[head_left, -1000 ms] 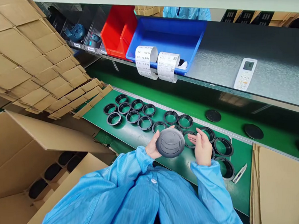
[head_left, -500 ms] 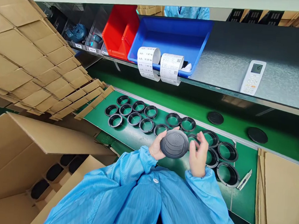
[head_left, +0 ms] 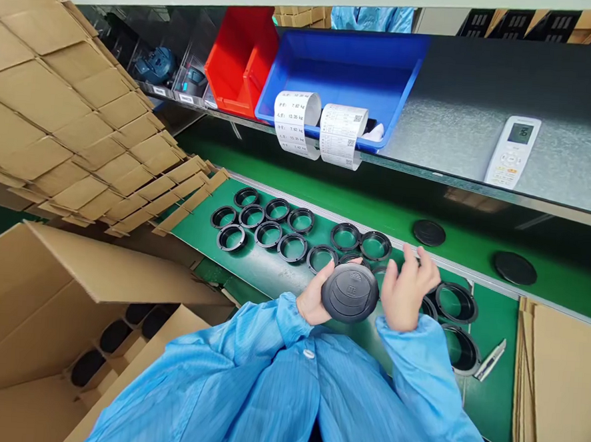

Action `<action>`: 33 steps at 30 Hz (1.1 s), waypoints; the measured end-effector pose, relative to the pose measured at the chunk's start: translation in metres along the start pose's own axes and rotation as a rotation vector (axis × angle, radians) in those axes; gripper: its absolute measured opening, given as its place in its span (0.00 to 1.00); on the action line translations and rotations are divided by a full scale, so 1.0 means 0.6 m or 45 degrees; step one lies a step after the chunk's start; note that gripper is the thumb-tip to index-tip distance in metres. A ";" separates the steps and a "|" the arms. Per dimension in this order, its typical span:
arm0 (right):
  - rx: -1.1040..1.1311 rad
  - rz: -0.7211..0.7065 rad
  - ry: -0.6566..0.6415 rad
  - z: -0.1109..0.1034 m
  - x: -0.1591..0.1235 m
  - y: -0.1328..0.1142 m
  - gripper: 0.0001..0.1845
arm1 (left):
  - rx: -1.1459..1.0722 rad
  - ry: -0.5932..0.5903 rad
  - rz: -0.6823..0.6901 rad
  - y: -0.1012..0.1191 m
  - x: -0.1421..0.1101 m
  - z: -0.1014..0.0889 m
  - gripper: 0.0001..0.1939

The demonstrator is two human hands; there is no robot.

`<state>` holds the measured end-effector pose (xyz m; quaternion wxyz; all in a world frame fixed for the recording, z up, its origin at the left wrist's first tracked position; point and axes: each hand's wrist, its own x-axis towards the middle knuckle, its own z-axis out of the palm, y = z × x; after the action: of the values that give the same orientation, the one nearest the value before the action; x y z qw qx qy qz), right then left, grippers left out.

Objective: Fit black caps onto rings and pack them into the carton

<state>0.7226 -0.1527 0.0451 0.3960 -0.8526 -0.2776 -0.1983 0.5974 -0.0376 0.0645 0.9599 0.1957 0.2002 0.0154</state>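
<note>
My left hand grips a round dark grey cap by its left rim, holding it face up above the green mat. My right hand hovers just right of the cap with its fingers spread and nothing in them, over one of the black rings. Several black rings lie in rows on the mat, from the left side to a larger ring at the right.
An open cardboard box with dark caps in its dividers stands at lower left, under stacked cardboard dividers. Flat cardboard lies at right beside a utility knife. Two black discs rest behind. The shelf holds red and blue bins, label rolls and a remote.
My right hand drew in beside the cap, then moved up and right with its fingers spread over the rings. The cap in my left hand turned slightly.
</note>
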 end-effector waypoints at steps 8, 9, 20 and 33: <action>0.215 -0.521 -0.468 -0.038 -0.055 -0.039 0.24 | -0.092 -0.022 0.011 0.017 0.005 0.012 0.32; 0.192 -0.561 -0.496 -0.037 -0.063 -0.043 0.24 | -0.093 -0.017 -0.003 0.019 0.005 0.012 0.32; 0.348 -0.571 -0.539 -0.054 -0.084 -0.019 0.23 | -0.059 0.037 0.017 0.022 0.003 0.021 0.29; 0.455 -0.289 -0.556 -0.027 -0.028 -0.009 0.18 | -0.072 0.127 0.003 0.045 -0.005 0.002 0.29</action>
<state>0.7045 -0.1677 0.0486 0.4459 -0.7554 -0.4801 -0.0015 0.5966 -0.0137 0.0771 0.9538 0.1677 0.2471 0.0320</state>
